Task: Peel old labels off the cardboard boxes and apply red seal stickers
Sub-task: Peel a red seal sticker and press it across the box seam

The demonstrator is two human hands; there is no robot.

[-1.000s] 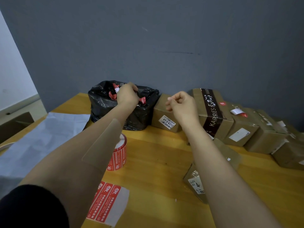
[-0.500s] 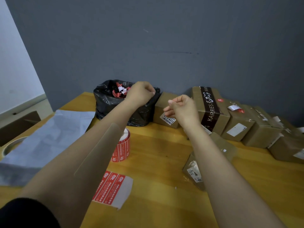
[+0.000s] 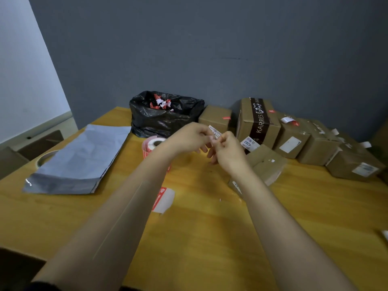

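Observation:
My left hand (image 3: 190, 137) and my right hand (image 3: 227, 150) meet above the table's middle and pinch a small white printed label (image 3: 215, 131) between their fingertips. A roll of red seal stickers (image 3: 151, 144) stands just behind my left wrist. A strip of red stickers on white backing (image 3: 163, 199) lies under my left forearm. A small cardboard box (image 3: 263, 164) lies beside my right forearm. Behind the hands stands a small box with a red seal (image 3: 215, 118), with more cardboard boxes (image 3: 260, 122) in a row along the wall.
A black bin bag (image 3: 165, 116) holding red and white scraps sits at the back. A grey mailer bag (image 3: 77, 162) lies flat at the left over a tape roll (image 3: 45, 157). The wooden table (image 3: 210, 238) spreads out in front.
My left hand has come back from the black bag and joined my right hand. Both now pinch the white label, which earlier only my right hand held.

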